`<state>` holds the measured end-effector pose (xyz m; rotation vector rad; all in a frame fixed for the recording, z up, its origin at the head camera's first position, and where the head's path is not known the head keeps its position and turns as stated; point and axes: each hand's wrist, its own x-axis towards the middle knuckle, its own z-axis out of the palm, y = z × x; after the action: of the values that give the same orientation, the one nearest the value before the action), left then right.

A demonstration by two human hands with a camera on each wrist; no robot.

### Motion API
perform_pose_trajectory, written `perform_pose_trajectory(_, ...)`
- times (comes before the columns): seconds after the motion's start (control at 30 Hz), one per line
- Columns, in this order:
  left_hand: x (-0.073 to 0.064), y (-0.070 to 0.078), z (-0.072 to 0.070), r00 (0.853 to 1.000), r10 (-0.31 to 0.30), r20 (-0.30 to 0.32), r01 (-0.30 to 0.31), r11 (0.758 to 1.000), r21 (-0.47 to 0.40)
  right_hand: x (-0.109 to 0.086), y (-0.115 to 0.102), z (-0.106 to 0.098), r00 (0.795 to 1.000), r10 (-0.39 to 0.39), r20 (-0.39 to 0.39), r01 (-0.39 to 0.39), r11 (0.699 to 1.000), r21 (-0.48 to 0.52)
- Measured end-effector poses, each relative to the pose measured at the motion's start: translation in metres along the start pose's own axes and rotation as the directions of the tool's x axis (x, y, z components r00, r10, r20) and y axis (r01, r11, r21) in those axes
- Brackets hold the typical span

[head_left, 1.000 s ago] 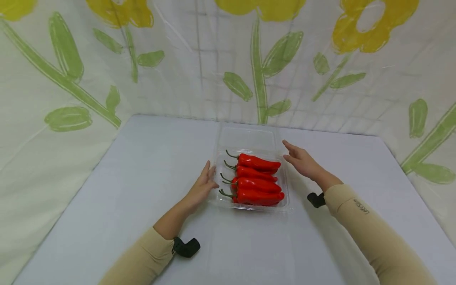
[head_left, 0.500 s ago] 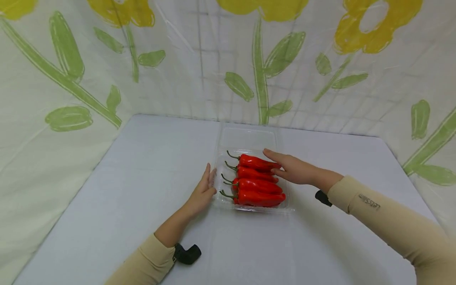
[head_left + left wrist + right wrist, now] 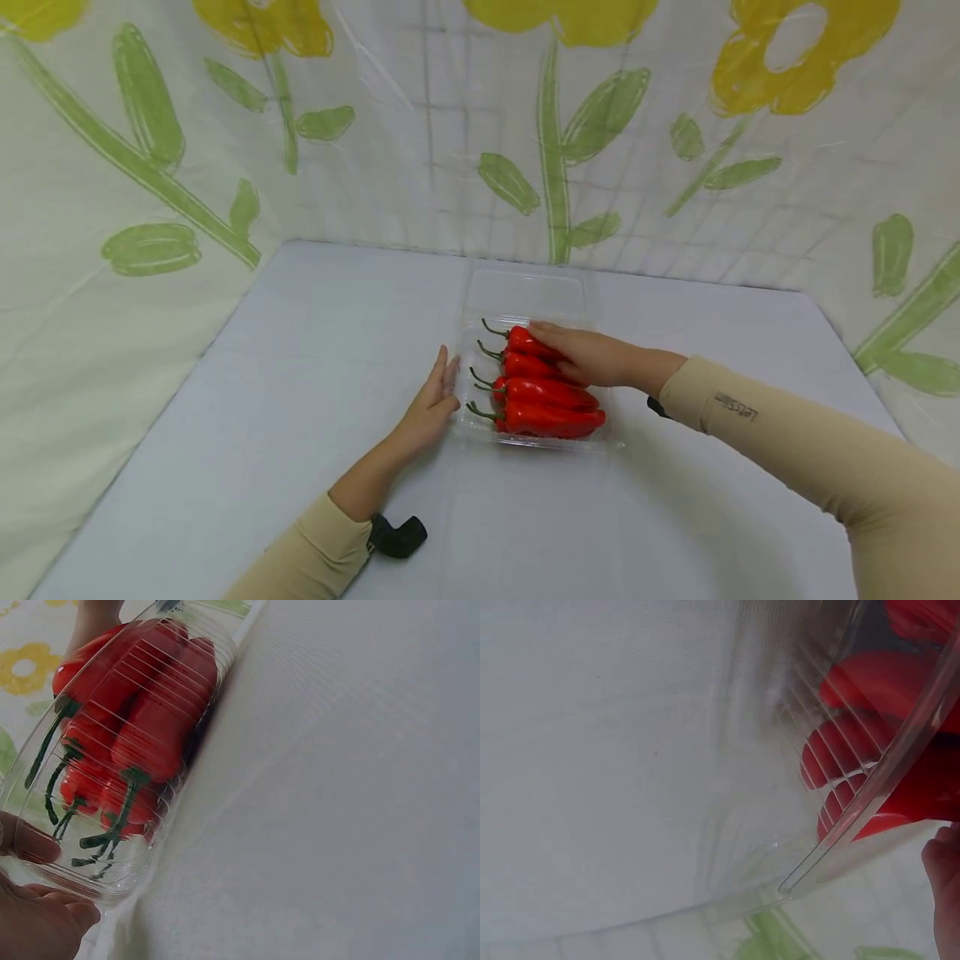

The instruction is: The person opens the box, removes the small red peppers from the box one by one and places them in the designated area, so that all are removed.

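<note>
A clear plastic clamshell container (image 3: 468,421) holds several long red peppers (image 3: 555,421) lying side by side, green stems to the left. My left hand (image 3: 427,408) rests along the container's left side, its fingers fairly straight; in the left wrist view the fingertips (image 3: 37,844) lie right at the clear wall. My right hand (image 3: 588,354) reaches in from the right and grips the farthest red pepper (image 3: 522,337), fingers over its far side and thumb toward the near side. It covers that pepper's right end. In the right wrist view only part of the right hand (image 3: 946,877) shows.
The container's lid (image 3: 525,292) lies folded back behind it on the white table (image 3: 337,333). A flower-printed curtain (image 3: 420,167) hangs behind the table. Each wrist wears a small black camera (image 3: 401,537).
My right hand has moved left from beside the container to over the peppers and taken hold of the farthest one. My left hand has stayed at the left side; the peppers have not visibly moved.
</note>
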<state>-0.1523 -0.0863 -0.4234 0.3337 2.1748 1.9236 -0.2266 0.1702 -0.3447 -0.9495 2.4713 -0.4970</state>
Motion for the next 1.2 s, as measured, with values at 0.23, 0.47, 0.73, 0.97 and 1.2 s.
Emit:
perform_pose_trajectory(0.23,0.001,-0.002,0.002,1.000,0.011,0.001,-0.011,1.000,-0.005,0.005,0.009,0.003,0.999,-0.026,-0.044,0.025,1.000,-0.009)
perform_pose_trajectory(0.47,0.000,-0.002,0.002,0.999,0.037,0.001,-0.037,0.999,-0.030,0.009,0.020,0.006,0.995,-0.052,-0.082,0.048,0.998,-0.051)
perform_pose_trajectory(0.73,0.000,-0.001,0.001,1.000,0.018,-0.012,-0.019,1.000,-0.022,0.009,0.023,0.011,0.987,-0.091,-0.134,0.082,0.994,-0.068)
perform_pose_trajectory(0.97,0.001,0.001,0.002,1.000,0.000,-0.017,-0.001,1.000,-0.013,0.008,0.020,0.014,0.970,-0.122,-0.208,0.104,0.990,-0.093)
perform_pose_trajectory(1.2,0.000,0.001,0.002,1.000,-0.008,-0.021,0.008,1.000,0.002,0.004,0.013,0.005,0.965,-0.133,-0.224,0.120,0.990,-0.069)
